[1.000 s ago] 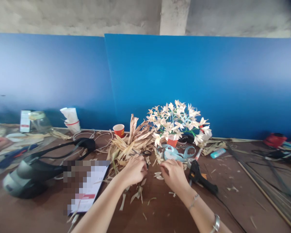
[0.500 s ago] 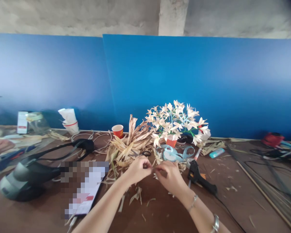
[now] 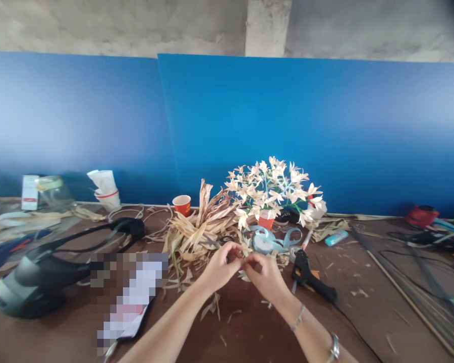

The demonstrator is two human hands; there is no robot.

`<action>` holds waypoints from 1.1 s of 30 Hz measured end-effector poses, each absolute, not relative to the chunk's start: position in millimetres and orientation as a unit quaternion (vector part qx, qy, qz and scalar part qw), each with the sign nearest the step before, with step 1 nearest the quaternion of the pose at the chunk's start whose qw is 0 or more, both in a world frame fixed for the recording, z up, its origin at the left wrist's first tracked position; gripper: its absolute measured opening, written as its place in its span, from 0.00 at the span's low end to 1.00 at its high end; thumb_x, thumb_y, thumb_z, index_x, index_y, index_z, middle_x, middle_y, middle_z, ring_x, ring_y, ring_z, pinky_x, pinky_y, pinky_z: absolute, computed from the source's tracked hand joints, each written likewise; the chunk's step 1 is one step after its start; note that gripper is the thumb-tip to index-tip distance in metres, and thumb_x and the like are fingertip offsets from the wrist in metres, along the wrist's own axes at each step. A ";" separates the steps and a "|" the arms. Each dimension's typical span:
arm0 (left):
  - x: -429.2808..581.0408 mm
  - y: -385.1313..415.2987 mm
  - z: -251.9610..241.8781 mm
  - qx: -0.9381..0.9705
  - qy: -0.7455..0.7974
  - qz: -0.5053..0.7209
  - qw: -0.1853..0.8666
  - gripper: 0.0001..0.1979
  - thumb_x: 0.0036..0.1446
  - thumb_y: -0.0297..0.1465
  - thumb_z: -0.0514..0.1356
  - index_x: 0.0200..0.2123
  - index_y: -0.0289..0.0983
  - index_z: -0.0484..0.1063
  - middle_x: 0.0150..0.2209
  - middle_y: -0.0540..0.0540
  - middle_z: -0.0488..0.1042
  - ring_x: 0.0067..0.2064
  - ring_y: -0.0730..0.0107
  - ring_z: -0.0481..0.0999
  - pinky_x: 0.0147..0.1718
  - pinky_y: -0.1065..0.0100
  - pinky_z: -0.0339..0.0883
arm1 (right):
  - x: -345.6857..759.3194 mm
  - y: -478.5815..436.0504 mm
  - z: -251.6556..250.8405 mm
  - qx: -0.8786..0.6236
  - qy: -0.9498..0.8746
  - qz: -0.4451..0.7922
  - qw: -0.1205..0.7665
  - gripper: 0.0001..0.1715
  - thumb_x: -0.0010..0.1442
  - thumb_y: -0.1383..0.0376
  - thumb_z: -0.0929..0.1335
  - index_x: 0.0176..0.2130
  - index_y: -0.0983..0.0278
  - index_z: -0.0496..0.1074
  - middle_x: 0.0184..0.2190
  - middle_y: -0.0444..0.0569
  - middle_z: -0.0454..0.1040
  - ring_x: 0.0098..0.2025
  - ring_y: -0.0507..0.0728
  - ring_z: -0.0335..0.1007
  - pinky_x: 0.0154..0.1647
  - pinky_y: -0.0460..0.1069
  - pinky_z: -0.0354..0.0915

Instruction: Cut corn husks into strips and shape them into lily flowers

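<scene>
My left hand (image 3: 226, 263) and my right hand (image 3: 264, 272) meet fingertip to fingertip above the brown table (image 3: 249, 327). Both are closed in a pinch; what lies between the fingers is too small to make out. Just behind them rests a roll of light blue ribbon (image 3: 264, 241). Farther back, white flowers (image 3: 267, 189) on green and blue stems stand in a red paper cup (image 3: 265, 220). A heap of dried corn husks (image 3: 196, 229) lies behind my left hand. To the right of my right hand is a black glue gun (image 3: 310, 277).
At left lie a phone (image 3: 134, 302) with a blurred screen and a grey-black headset (image 3: 34, 282). An empty red cup (image 3: 182, 204), white cups (image 3: 106, 191) and a glass jar (image 3: 56, 192) stand along the blue partition (image 3: 204, 116). A turquoise tube (image 3: 336, 238) and cables lie right.
My hands have come closer together, the left shifting right and turning slightly. The view has shifted a little, and another person's hand at the far left is out of sight.
</scene>
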State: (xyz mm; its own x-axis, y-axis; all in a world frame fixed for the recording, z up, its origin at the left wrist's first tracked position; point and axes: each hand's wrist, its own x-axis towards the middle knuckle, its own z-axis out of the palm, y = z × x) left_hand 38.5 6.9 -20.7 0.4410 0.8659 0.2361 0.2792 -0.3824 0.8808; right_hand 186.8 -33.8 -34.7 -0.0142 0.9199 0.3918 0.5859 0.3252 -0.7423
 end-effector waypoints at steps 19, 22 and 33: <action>36.4 4.6 -21.9 0.865 0.342 0.346 0.122 0.06 0.50 0.25 0.57 0.25 0.38 0.72 0.31 0.46 0.73 0.38 0.63 0.68 0.39 0.63 0.62 | 190.7 -36.0 -33.4 -0.576 -0.744 0.032 0.336 0.07 0.52 0.72 0.63 0.25 0.64 0.68 0.26 0.45 0.72 0.33 0.55 0.66 0.38 0.49 0.51; 36.0 6.1 -24.7 0.860 0.356 0.349 0.106 0.06 0.47 0.22 0.57 0.25 0.38 0.70 0.30 0.47 0.72 0.37 0.63 0.67 0.38 0.63 0.61 | 192.1 -35.2 -33.9 -0.572 -0.740 0.032 0.352 0.07 0.55 0.70 0.63 0.27 0.64 0.68 0.27 0.45 0.73 0.33 0.55 0.66 0.37 0.49 0.50; 42.0 -0.4 -24.1 0.840 0.364 0.388 0.101 0.06 0.44 0.22 0.57 0.22 0.38 0.67 0.36 0.46 0.70 0.40 0.62 0.66 0.40 0.62 0.60 | 186.9 -36.7 -31.8 -0.580 -0.721 0.013 0.378 0.06 0.52 0.71 0.64 0.24 0.64 0.66 0.23 0.43 0.72 0.30 0.54 0.66 0.37 0.49 0.49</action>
State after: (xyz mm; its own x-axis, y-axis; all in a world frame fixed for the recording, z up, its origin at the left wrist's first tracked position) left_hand 42.0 -0.4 -24.1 0.4329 0.6907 0.5793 0.5342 -0.7142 0.4523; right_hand 186.9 -36.7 -31.8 -0.0400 0.8472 0.5298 0.8268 0.3259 -0.4586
